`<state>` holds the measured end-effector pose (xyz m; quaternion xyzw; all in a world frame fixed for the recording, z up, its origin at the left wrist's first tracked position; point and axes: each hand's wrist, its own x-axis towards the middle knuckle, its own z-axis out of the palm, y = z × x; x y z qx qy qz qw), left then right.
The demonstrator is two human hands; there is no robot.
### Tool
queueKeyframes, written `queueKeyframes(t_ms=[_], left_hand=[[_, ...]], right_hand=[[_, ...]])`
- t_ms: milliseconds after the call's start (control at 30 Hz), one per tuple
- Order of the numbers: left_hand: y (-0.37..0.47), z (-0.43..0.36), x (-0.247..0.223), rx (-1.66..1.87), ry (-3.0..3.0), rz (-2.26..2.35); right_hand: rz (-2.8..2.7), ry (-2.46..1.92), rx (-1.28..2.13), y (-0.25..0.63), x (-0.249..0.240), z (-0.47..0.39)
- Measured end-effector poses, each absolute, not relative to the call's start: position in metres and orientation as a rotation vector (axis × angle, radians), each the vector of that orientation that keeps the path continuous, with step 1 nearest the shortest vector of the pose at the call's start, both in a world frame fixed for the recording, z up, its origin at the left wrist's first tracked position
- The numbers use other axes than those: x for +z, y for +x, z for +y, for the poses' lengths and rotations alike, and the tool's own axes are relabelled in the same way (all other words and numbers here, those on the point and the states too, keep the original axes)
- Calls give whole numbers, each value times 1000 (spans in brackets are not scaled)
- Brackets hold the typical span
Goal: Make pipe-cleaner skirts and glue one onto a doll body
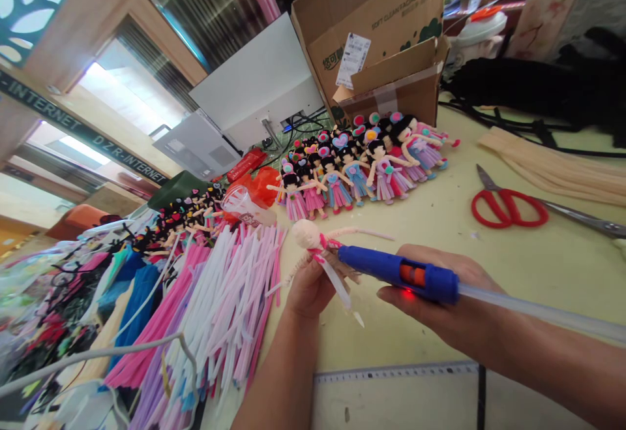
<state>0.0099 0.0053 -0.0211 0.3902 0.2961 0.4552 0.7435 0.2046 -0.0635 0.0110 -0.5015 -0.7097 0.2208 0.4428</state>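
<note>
My left hand [310, 286] is closed on an unfinished pipe-cleaner doll [306, 234] with a round cream head, thin cream arms, a pink band at the neck and white and pink strips hanging down. My right hand [440, 286] is wrapped round a blue glue gun [376, 263], with a clear glue stick [533, 312] sticking out of its back and a red light glowing beneath. The gun's tip meets the doll near the pink neck band; the exact contact is hidden.
Finished dolls [342, 175] stand in rows behind my hands. Bundles of pipe cleaners [229, 299] lie at the left. Red-handled scissors [508, 208] lie at the right, and a cardboard box [391, 84] stands behind. A ruler [401, 371] runs along the front.
</note>
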Motion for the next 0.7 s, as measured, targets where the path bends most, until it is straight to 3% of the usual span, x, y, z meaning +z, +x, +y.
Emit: queueKeyframes(t_ms=[700], left_hand=[[10, 5, -21, 996, 892, 687]], right_hand=[[-1793, -1275, 595, 202, 12, -66]])
